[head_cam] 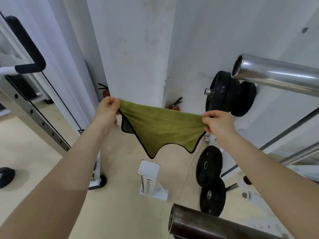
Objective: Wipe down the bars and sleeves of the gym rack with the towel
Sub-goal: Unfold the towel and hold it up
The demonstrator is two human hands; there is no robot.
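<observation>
While both hands, left (107, 107) and right (218, 124), pinch the green towel (162, 128) taut, each grip closed on a corner, folding it into a pad should suit the chrome sleeve (276, 75).

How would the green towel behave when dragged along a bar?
The green black-edged towel sags between the left hand and right hand, so it is probably floppy and light. It would likely wrap the shiny steel sleeve easily.

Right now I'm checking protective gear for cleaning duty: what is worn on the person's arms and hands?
Nothing shows. The left hand and right hand are bare: no gloves, rings, watch or wristbands. Both forearms are uncovered up to the picture's edge, with no sleeve in view.
</observation>
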